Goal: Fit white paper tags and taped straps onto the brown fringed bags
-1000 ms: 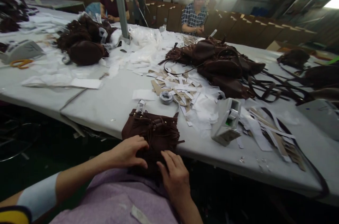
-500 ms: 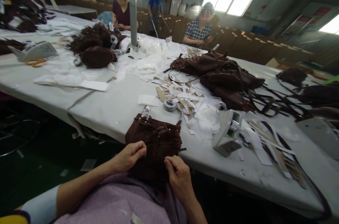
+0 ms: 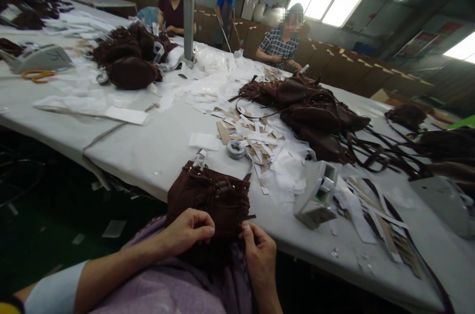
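Observation:
A dark brown fringed handbag [image 3: 208,195] leans against the near table edge, close to my lap. Small metal fittings show along its top, with clear wrapping on one upper corner. My left hand [image 3: 193,230] is closed in a pinch over the bag's front, lower left. At the bag's lower right side, my right hand [image 3: 260,249] also pinches, thumb against fingertips, beside the fringe. What either pinch holds is too small and dark to make out. The bag's bottom fades into shadow between my hands.
Paper and card strips [image 3: 256,140] lie beyond the bag, beside a tape roll [image 3: 236,149]. A tape dispenser [image 3: 317,195] stands right. Brown bags [image 3: 315,106] and straps are heaped behind it. Orange-handled scissors [image 3: 38,76] lie far left. Several people work across the table.
My left hand has shifted right and down across the bag's front. My right hand has moved slightly right and down, still pinched. The view has shifted a little.

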Demonstrator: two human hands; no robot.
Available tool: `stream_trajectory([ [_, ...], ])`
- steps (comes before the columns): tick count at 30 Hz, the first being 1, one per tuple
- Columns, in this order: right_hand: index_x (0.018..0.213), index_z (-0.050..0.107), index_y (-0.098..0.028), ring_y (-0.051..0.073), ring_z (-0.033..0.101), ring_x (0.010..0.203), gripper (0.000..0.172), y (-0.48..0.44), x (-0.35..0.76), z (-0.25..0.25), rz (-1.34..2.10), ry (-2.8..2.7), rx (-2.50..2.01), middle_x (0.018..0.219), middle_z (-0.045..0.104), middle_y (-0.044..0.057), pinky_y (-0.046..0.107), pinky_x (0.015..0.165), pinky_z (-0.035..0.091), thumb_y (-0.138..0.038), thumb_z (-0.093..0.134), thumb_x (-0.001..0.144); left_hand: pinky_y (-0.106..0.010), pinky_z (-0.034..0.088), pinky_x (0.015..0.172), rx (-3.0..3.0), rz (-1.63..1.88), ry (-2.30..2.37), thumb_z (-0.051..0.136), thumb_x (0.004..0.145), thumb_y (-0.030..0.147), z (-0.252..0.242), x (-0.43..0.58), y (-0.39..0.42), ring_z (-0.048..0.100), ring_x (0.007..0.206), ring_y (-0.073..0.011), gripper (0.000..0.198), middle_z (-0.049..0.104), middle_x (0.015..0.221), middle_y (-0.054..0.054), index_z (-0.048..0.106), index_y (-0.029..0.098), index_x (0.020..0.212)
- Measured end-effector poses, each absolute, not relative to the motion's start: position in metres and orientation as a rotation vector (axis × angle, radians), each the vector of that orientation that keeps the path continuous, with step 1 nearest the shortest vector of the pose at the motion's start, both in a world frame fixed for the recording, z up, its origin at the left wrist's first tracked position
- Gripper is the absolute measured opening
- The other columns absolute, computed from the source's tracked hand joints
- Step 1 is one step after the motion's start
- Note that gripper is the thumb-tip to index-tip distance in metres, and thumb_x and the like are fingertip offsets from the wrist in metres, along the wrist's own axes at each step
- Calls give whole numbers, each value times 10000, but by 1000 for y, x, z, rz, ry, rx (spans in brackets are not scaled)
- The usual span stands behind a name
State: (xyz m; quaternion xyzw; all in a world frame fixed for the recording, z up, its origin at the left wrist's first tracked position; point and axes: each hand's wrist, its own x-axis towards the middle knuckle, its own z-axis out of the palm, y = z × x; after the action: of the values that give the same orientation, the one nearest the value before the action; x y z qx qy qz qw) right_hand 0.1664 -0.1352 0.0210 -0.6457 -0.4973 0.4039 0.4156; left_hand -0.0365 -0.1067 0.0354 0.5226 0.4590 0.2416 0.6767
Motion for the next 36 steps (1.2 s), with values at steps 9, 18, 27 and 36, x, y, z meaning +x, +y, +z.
stream_trajectory([
  [9,957,690,-163,124,509,564,304,-134,168,33,1302,-1151,-1457,681,604,0,231,530,432,-387,679,753,-214,408,578,1261,517,993,558,798,268,49,-21,-90,520,601,-109,167,626,696,-4,632,123,835],
  [18,758,660,-156,141,520,566,319,-125,172,40,1090,-1372,-1608,622,594,6,228,522,418,-431,528,852,-207,351,573,1561,503,1113,509,814,225,51,-20,-91,445,598,-101,123,529,642,39,604,151,790],
  [27,797,689,-206,157,615,639,244,-128,159,42,1083,-1651,-1485,713,670,14,219,594,471,-401,550,845,-207,380,577,1455,602,1067,490,840,256,52,-16,-99,494,613,-110,167,575,660,17,594,156,755],
  [36,1106,648,-146,180,593,501,563,-126,204,32,499,-1477,-1971,739,685,69,283,498,486,-602,475,825,-268,448,724,1264,864,1644,563,812,443,19,-131,-103,559,830,-175,328,607,916,-40,557,167,990],
])
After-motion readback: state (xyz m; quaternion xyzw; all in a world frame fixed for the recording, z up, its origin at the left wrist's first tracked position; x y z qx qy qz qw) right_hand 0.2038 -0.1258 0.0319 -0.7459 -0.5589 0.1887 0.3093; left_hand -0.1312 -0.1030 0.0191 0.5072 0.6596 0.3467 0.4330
